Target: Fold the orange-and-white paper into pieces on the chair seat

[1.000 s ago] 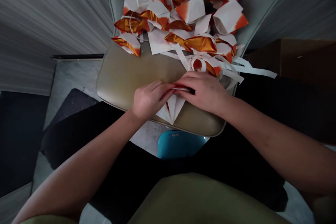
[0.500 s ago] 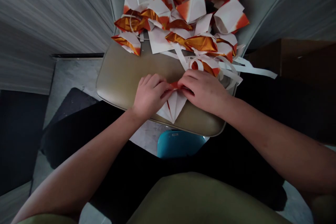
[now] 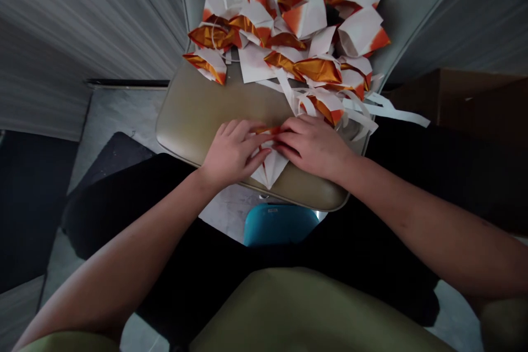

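Observation:
A folded paper, white with orange-red along its far edge and a red line down its middle, lies near the front of the padded chair seat. My left hand is on its left side, with the fingers along the far edge and the thumb lower down on the white part. From the right, my right hand presses its fingertips on the same far edge, close to the left fingertips. The fingers cover much of the upper part of the paper.
Behind my hands, several folded white, orange and gold paper pieces are heaped against the backrest. White paper strips hang over the seat's right side. Below stands a blue stool. A brown box is at the right.
My left thumb has moved down and away from the fingers onto the white part of the paper. The right fingers have shifted slightly left along the far edge. The view has tilted slightly.

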`<state>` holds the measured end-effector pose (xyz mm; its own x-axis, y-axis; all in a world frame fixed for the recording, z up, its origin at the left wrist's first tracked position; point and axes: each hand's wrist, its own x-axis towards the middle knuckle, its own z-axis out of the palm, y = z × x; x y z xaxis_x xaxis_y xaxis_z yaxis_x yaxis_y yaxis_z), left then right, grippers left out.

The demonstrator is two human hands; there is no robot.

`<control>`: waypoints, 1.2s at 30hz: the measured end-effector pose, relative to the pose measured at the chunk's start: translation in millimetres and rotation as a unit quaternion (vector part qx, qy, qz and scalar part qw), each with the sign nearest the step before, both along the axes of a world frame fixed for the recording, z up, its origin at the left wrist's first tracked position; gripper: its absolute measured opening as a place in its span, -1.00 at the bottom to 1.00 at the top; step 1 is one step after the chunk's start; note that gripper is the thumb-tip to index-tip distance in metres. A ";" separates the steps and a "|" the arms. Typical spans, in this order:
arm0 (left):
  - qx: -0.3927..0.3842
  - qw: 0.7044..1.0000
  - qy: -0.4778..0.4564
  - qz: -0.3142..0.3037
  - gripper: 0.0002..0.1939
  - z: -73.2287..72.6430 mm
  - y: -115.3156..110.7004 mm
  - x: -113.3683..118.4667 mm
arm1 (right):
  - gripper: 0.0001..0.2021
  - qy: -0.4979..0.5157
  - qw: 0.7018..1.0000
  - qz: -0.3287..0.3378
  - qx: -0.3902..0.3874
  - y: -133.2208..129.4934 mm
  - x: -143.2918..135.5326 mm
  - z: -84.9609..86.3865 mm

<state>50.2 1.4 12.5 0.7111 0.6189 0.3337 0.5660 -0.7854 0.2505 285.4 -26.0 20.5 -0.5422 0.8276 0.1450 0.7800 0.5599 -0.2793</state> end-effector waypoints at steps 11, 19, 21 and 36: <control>0.067 0.990 -0.011 0.126 -0.74 -27.3 -41.6 -27.3 | -0.64 0.005 0.998 -0.007 0.066 -19.5 -1.8 -18.4; 0.024 0.994 0.020 0.105 -0.55 -28.9 -62.1 -29.3 | -0.61 0.013 0.997 0.008 0.074 -26.6 -3.3 -17.4; 0.042 0.995 0.022 0.089 -0.48 -30.5 -65.6 -32.7 | -0.60 0.005 0.998 0.008 0.070 -29.4 -2.0 -17.7; 0.115 0.993 0.015 0.021 -0.79 -30.4 -92.1 -51.0 | -0.37 -0.017 0.998 0.047 0.046 -92.0 -1.4 -19.8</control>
<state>-0.8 -90.6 -17.9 0.6987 0.5580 0.4478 0.6036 -0.7957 0.0497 284.0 -118.0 0.8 -0.6224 0.7572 0.1981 0.7312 0.6528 -0.1982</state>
